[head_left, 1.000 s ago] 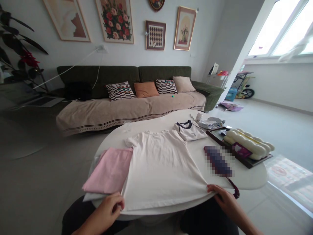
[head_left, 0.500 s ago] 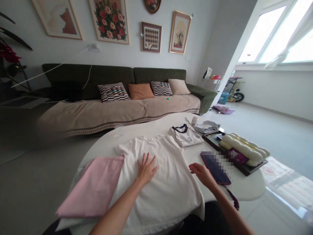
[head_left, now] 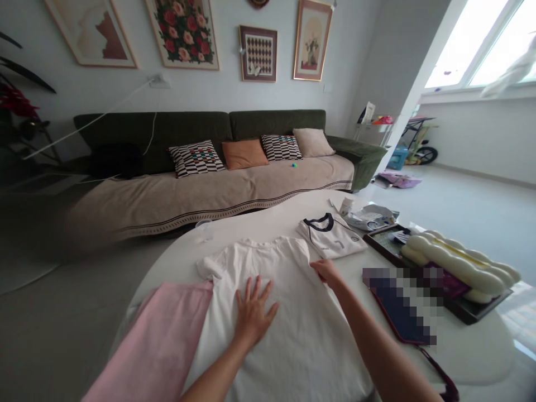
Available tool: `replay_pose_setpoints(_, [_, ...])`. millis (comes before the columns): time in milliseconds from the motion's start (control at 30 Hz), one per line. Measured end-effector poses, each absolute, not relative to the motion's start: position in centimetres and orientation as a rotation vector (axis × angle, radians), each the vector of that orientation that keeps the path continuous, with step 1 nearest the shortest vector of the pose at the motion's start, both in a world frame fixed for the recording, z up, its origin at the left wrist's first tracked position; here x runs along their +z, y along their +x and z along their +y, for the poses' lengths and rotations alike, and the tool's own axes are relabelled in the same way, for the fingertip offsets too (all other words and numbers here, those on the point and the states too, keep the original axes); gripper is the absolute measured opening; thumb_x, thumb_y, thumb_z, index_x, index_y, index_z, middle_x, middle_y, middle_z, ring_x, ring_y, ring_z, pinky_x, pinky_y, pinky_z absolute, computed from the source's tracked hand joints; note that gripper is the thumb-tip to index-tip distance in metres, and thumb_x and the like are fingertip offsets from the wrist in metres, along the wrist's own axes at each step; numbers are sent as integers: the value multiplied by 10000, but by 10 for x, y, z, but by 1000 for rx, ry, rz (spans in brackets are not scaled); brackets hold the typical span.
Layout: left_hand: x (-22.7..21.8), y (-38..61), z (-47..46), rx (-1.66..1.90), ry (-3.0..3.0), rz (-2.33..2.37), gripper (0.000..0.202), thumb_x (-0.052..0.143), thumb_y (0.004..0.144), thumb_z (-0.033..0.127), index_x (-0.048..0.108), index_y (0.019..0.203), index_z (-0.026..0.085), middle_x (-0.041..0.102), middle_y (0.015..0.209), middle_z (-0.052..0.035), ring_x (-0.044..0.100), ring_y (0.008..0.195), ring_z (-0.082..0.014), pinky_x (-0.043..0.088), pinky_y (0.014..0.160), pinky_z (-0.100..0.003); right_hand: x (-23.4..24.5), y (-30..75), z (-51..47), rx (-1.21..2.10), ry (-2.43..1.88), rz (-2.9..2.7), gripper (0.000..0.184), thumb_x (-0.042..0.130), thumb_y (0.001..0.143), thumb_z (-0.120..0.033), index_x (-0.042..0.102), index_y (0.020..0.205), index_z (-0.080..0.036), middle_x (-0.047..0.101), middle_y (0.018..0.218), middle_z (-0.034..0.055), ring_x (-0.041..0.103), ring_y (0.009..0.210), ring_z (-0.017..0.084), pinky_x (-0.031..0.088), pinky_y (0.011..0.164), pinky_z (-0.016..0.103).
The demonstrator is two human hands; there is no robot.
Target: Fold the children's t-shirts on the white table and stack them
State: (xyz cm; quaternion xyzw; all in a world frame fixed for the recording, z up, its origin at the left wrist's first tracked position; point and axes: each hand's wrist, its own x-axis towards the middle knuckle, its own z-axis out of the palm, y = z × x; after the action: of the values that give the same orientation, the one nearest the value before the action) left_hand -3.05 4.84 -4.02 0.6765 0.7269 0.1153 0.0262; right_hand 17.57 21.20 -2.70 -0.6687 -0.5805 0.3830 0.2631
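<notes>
A white T-shirt [head_left: 293,335] lies spread on the white table, its neckline toward the sofa. My left hand [head_left: 254,312] rests flat on the middle of it with the fingers spread. At the shirt's right edge, near the sleeve, my right hand [head_left: 329,272] has its fingers closed on the fabric. A pink folded cloth [head_left: 167,329] lies against the T-shirt's left side. Just beyond my right hand is a folded white shirt with a dark collar [head_left: 335,237]. The T-shirt's lower hem runs out of view.
A dark phone-like item [head_left: 402,312], partly blurred out, lies to the right with a strap. Behind it are a tray [head_left: 385,251], a cream puffy case [head_left: 456,262] and a silver packet [head_left: 372,215]. A clear cup [head_left: 204,230] stands far left on the table [head_left: 251,219]. A sofa [head_left: 234,184] is beyond.
My right hand has moved from beside the shirt, up and away from me, to its right edge and closed on the fabric. My left hand stays flat on it. The view has tilted down slightly.
</notes>
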Motion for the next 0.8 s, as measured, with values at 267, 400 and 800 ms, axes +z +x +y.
replay_pose_setpoints(267, [-38, -30, 49, 356, 2050, 2230, 543, 307, 828, 573, 258, 1339, 396, 175, 1457, 15, 82, 1327, -278, 99, 1013, -553, -30, 133, 148, 683, -1025, -2376, 128, 479, 767, -118, 571, 705, -181, 546, 823, 30, 461, 844, 150, 363, 778, 281])
replay_pose_setpoints(400, [-39, -30, 49, 387, 2075, 2224, 530, 293, 833, 571, 343, 1314, 356, 229, 1441, -9, 94, 1325, -276, 111, 1013, -552, -28, 135, 118, 431, -663, -2708, 119, 441, 838, -178, 546, 786, -203, 519, 795, 29, 440, 802, 157, 361, 782, 312])
replay_pose_setpoints(800, [-43, -31, 47, 407, 2104, 2233, 522, 279, 838, 574, 363, 1301, 347, 306, 1406, -21, 102, 1323, -273, 127, 1009, -561, -4, 143, 165, 257, -1187, -2635, 490, 466, 694, -80, 481, 1126, -309, 591, 882, -12, 544, 797, 122, 381, 666, 193])
